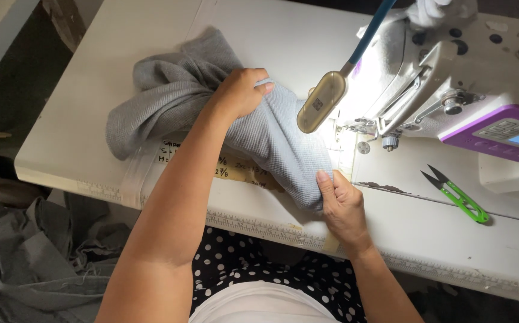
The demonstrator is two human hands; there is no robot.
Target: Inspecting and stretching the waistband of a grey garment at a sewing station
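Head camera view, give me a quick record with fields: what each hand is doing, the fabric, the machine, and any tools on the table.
left hand: gripping bunched grey fabric
right hand: pinching the fabric's near edge
fabric: waffle-knit, spread toward the needle area
sewing machine: white with purple panel, lamp lit
tool: green thread snips, lying apart on the white table

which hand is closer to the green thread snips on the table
Right. The right hand pinches the grey fabric's near corner, just left of the green thread snips. The left hand grips the fabric farther left and back.
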